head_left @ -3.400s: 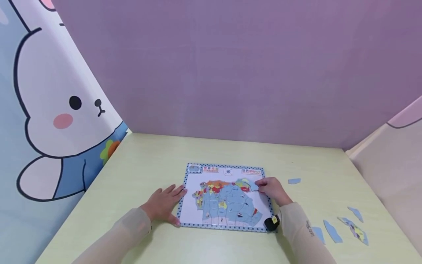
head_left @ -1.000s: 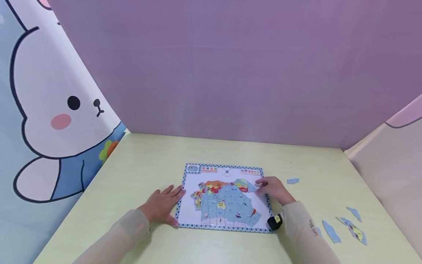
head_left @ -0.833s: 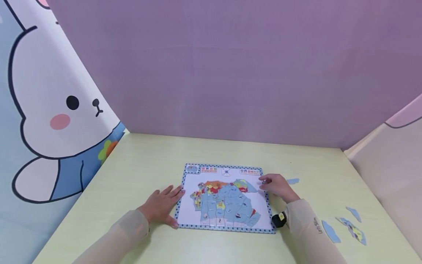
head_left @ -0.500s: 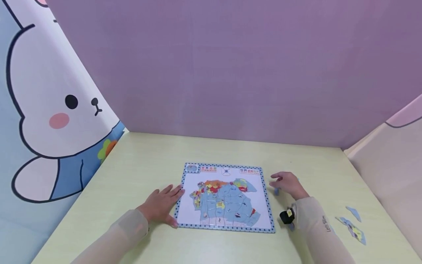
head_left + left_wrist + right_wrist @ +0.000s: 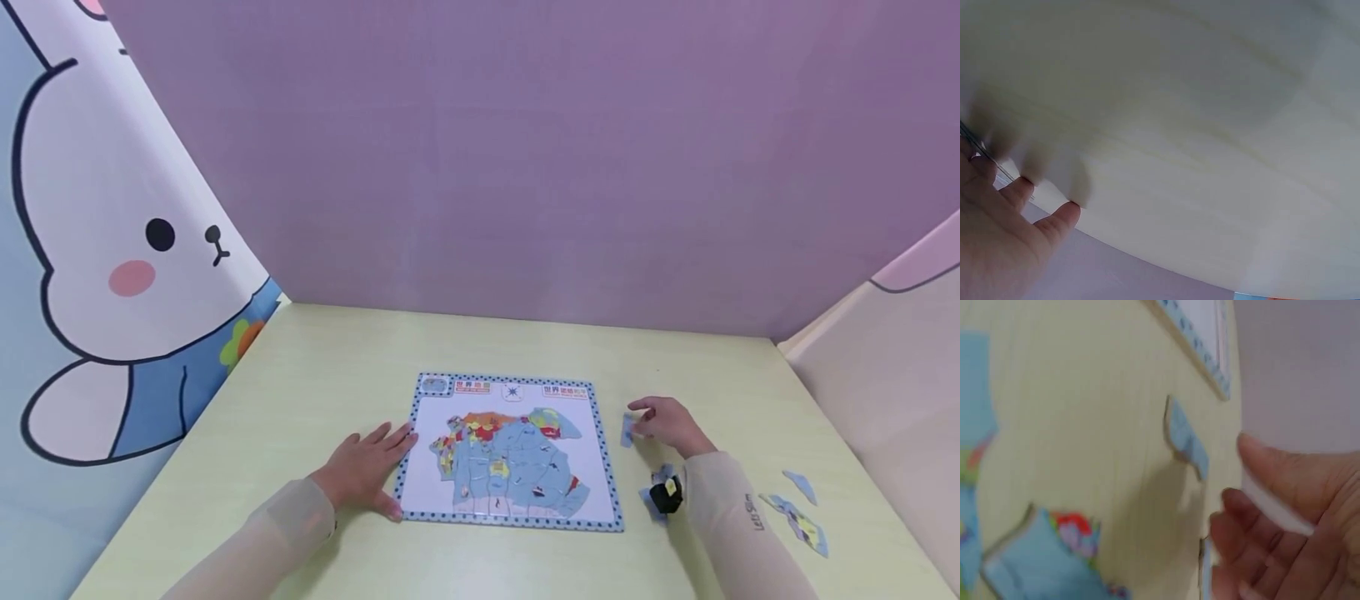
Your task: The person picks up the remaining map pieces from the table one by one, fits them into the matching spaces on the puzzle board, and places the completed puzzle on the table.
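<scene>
A jigsaw puzzle board (image 5: 609, 492) with a dotted blue border lies on the table, bearing a partly assembled world map (image 5: 517, 467). My left hand (image 5: 363, 468) rests spread at the board's left edge, fingertips on the border. To the right of the board my right hand (image 5: 670, 425) is over the table, beside a small blue puzzle piece (image 5: 627, 430). In the right wrist view its thumb and loosely bent fingers (image 5: 1229, 537) stand apart with nothing between them, and a blue piece (image 5: 1185, 440) lies in front of them.
Blue puzzle pieces (image 5: 652, 505) lie partly hidden below the black wrist camera (image 5: 666, 495). Farther right are a slim blue piece (image 5: 801, 485) and a multicoloured one (image 5: 798, 523). A purple backdrop (image 5: 480, 167) rises behind the table.
My right hand has let go of the blue piece at the map's upper right and moved right, off the board. Loose pieces there are now uncovered. My left hand stays put.
</scene>
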{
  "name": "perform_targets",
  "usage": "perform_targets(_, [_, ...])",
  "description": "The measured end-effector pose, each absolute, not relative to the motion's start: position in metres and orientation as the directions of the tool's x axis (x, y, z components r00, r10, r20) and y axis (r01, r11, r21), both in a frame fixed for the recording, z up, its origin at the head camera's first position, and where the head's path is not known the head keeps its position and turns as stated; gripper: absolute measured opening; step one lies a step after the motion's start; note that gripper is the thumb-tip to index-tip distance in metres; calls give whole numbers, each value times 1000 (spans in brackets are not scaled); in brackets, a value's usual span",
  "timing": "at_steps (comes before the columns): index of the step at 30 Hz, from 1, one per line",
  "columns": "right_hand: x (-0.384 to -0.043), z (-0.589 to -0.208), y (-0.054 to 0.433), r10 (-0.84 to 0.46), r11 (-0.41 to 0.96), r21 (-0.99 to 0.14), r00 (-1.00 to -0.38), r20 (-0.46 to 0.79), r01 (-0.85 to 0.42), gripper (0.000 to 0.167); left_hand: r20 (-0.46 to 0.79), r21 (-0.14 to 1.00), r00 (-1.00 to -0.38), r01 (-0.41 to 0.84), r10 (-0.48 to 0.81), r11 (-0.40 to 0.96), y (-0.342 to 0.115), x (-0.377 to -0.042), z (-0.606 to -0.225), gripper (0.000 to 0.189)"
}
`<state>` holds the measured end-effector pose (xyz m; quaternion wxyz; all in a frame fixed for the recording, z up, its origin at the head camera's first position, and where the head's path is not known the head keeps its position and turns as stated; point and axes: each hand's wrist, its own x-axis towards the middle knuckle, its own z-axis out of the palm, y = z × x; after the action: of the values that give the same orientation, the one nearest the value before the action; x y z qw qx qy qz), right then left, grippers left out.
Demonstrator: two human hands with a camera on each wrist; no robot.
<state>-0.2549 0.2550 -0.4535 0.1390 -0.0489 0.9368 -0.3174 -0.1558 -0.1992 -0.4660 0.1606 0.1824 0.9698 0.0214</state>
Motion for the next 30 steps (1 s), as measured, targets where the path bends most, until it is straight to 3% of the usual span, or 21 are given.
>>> perform_targets(5, [-259,-463,257,-318,787,-594,-934,-161,-166,44,-312,122,-879,338,359,933,-200,-152,-467,106])
perform_targets(10, [-261,-465,258,-378,823,-513,-909,-173,-244,38,-301,115,-880,350,368,930,-200,-151,-467,106])
perform_targets(18, [-264,-460,260,-341,894,-385,-908,-245,-231,34,-303,109,-883,341,358,934,-198,-155,-471,107])
perform_targets(21, [-267,-461,260,-347,900,-359,-906,-244,-247,24,-310,107,-885,332,348,937,-198,-156,-472,107])
perform_targets(25, [-270,-463,261,-366,899,-340,-899,-241,-275,11,-308,93,-886,333,345,938,-199,-157,-471,108])
perform_targets(30, [-270,-464,260,-366,893,-371,-889,-275,-252,11,-316,91,-886,327,339,941,-199,-158,-471,108])
